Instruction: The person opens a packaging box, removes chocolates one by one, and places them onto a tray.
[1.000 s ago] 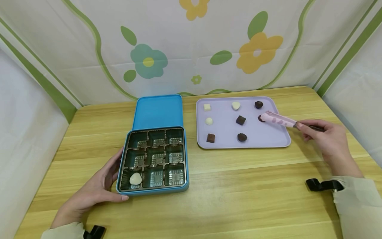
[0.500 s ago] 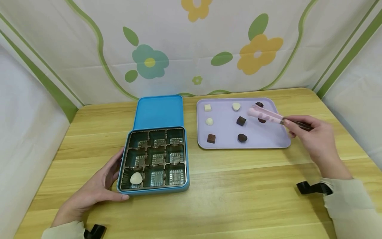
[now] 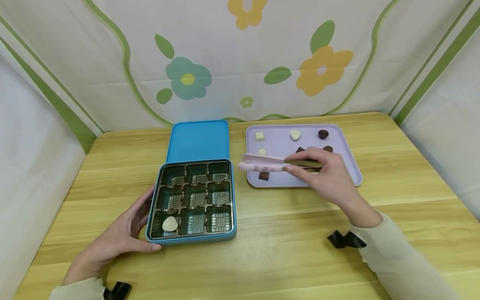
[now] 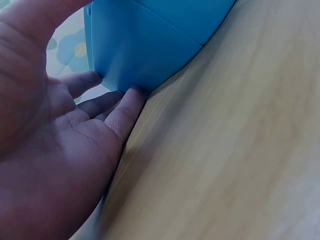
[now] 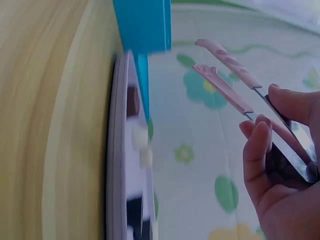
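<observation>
My left hand (image 3: 121, 231) rests against the front left corner of a blue tin box (image 3: 234, 216); its thumb lies along the front and its fingertips touch the side wall (image 4: 135, 45). Inside, a dark insert of square compartments bears one white chocolate (image 3: 170, 224) in the front left one. My right hand (image 3: 330, 175) grips pink-tipped tongs (image 3: 262, 162) above the lilac tray's left part. The tong tips (image 5: 222, 92) stand apart with nothing between them. On the tray (image 3: 345, 166) lie white chocolates (image 3: 295, 135) and dark chocolates (image 3: 323, 134), some partly hidden by my hand and tongs.
The box's blue lid (image 3: 198, 141) leans or lies behind it; I cannot tell which. A wooden table (image 3: 277, 250) bears everything, with a flower-print cloth (image 3: 243, 62) rising behind its far edge. White cloth walls flank both sides.
My right hand has carried the tongs left, from beside a dark chocolate at the tray's right to over its left edge, and the tips have parted. My left hand stays put.
</observation>
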Action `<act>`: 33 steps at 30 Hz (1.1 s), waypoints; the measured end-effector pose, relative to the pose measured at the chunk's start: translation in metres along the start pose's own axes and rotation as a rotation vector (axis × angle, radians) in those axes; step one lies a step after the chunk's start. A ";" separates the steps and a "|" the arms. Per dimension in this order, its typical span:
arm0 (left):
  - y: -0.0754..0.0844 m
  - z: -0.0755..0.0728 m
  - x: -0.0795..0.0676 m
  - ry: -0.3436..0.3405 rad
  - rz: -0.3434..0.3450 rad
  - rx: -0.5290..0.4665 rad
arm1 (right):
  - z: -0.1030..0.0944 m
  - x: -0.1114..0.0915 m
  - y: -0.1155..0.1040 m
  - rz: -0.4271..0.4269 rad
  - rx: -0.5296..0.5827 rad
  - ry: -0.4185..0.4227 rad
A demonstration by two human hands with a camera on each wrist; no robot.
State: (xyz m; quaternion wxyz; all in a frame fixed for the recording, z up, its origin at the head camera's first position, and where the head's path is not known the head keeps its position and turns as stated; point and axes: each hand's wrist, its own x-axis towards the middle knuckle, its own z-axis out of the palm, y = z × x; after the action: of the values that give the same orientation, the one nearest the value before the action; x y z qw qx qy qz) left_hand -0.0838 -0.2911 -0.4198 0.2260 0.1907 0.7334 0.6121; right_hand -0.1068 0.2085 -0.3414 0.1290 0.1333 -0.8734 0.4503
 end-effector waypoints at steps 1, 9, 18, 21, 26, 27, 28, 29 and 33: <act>0.000 0.000 0.000 -0.004 0.003 -0.006 | 0.008 0.002 -0.005 -0.036 0.003 -0.018; -0.002 -0.001 0.001 -0.016 0.034 -0.031 | 0.054 0.014 -0.036 -0.112 0.068 -0.195; -0.001 -0.001 0.000 -0.023 0.075 -0.057 | 0.082 0.023 -0.051 -0.155 0.151 -0.316; 0.001 0.000 0.001 -0.029 0.067 -0.062 | 0.087 0.024 -0.056 -0.179 0.171 -0.352; 0.007 0.005 0.003 -0.044 0.066 -0.105 | 0.094 0.025 -0.065 -0.243 0.177 -0.404; 0.008 0.007 0.004 -0.043 0.071 -0.108 | 0.095 0.026 -0.066 -0.249 0.177 -0.414; 0.009 0.008 0.005 -0.040 0.077 -0.110 | 0.096 0.026 -0.067 -0.258 0.173 -0.421; 0.010 0.010 0.006 -0.037 0.087 -0.111 | 0.097 0.026 -0.068 -0.262 0.170 -0.432; 0.011 0.015 0.010 -0.013 0.156 -0.083 | 0.100 0.028 -0.074 -0.303 0.163 -0.454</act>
State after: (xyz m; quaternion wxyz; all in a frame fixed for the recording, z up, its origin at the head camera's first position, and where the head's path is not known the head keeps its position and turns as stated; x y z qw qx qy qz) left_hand -0.0833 -0.2714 -0.4126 0.1901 0.2416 0.6890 0.6563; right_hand -0.1175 0.0821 -0.3327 -0.0151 0.3697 -0.8110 0.4532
